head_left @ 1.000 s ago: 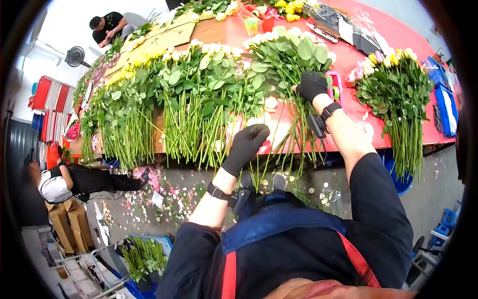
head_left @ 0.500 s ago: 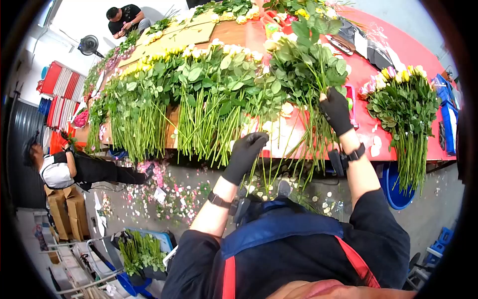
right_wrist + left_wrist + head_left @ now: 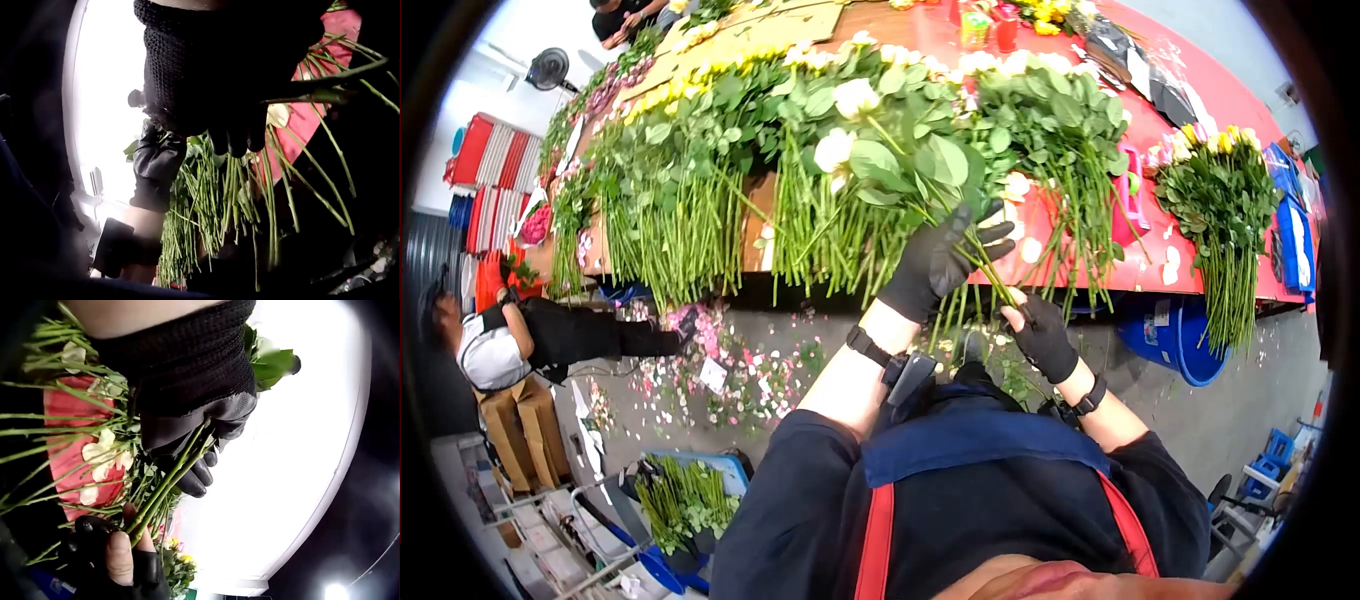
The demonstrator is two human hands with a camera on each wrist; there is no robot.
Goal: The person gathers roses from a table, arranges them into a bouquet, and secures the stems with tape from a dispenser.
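Note:
White roses (image 3: 855,98) with green leaves lean up and left over the flower row, their stems (image 3: 992,270) crossing the left palm. The black-gloved left hand (image 3: 940,262) holds them at the crook of the thumb, with its other fingers spread. Lower down, the right hand (image 3: 1042,335), in a glove that bares the thumb tip, pinches the stem ends. In the left wrist view two stems (image 3: 172,481) run from the left hand (image 3: 194,419) to the right thumb and fingers (image 3: 119,556). The right hand (image 3: 206,81) is dark in its own wrist view.
Rows of flowers with hanging stems (image 3: 670,235) line the table edge. A separate bouquet (image 3: 1220,200) lies at the right of the red table (image 3: 1135,280), above a blue bucket (image 3: 1175,340). Petals (image 3: 740,370) litter the floor. Two other people are at the left.
The right hand has left the leafy bunch at the right and come down beside the left hand. The left hand has moved up and right, and white roses are now held between them.

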